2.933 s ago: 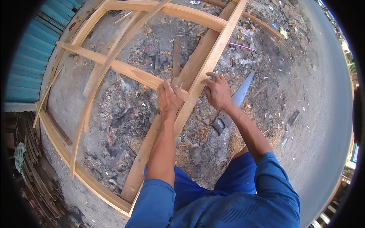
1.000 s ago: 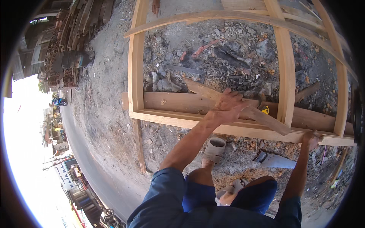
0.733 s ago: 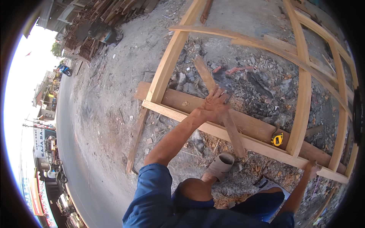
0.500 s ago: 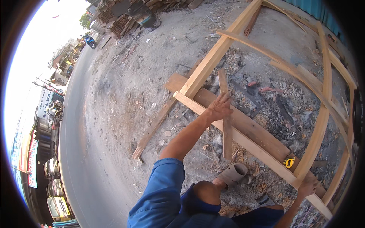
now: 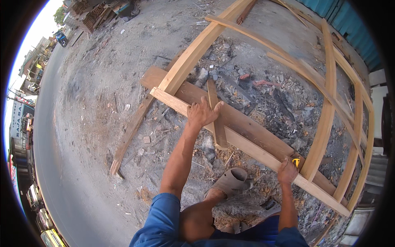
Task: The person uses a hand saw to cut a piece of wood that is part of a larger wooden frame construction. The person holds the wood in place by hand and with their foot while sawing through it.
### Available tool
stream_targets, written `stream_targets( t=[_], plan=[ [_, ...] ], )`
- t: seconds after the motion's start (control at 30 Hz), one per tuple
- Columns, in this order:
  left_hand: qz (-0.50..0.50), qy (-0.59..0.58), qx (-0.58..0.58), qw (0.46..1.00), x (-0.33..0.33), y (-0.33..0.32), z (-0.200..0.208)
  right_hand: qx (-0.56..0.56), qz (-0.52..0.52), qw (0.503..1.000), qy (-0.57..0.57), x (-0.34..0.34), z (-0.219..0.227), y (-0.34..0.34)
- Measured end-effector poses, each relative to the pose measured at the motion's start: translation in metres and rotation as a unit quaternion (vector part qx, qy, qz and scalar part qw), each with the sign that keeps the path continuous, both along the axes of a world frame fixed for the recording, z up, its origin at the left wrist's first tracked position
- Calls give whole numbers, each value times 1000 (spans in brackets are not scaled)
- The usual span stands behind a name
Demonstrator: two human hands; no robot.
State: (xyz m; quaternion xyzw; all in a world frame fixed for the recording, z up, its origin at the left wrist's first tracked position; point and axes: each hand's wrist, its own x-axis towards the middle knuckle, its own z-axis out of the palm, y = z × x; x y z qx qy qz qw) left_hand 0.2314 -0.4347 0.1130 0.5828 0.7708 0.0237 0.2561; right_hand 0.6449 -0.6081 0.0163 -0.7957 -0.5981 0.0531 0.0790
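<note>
My left hand (image 5: 203, 113) lies over the long pale beam (image 5: 240, 145) at the front of a wooden frame, its fingers spread and thumb stretched out. Just beside it, a short wooden stick (image 5: 218, 129) crosses under that beam. Farther right, my right hand (image 5: 287, 171) is closed at a yellow tape measure (image 5: 296, 162), which is partly hidden by the fingers. A wide brown plank (image 5: 251, 127) runs along behind the beam. Near the right hand, a lengthwise frame timber (image 5: 320, 142) meets the beam.
More timbers (image 5: 193, 51) of the frame stretch away from me over rubble and ash. A loose brown board (image 5: 132, 134) slants across the ground at left. My shod foot (image 5: 233, 182) stands close to the beam. Beyond lie a road (image 5: 53, 164) and a blue corrugated sheet (image 5: 343, 26).
My right hand has moved left along the beam, from beyond the lengthwise timber to the tape measure. The left hand stays on the beam. The whole view has shifted.
</note>
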Motion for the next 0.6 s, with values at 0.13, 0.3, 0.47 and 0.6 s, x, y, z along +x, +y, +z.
stream_targets(
  t=[0.13,0.3,0.47,0.6],
  plan=[
    [-103,66,-15,992,17,-3,-32,-10,11,1000,5,-5,2,-1],
    [-106,-40,15,993,5,7,-36,36,4,999,16,-2,-3,-2],
    [-32,-170,229,958,-28,7,-45,42,5,999,13,-2,2,-2],
    [-8,-126,337,933,-61,41,-54,46,12,999,13,-9,9,-1]
  ],
)
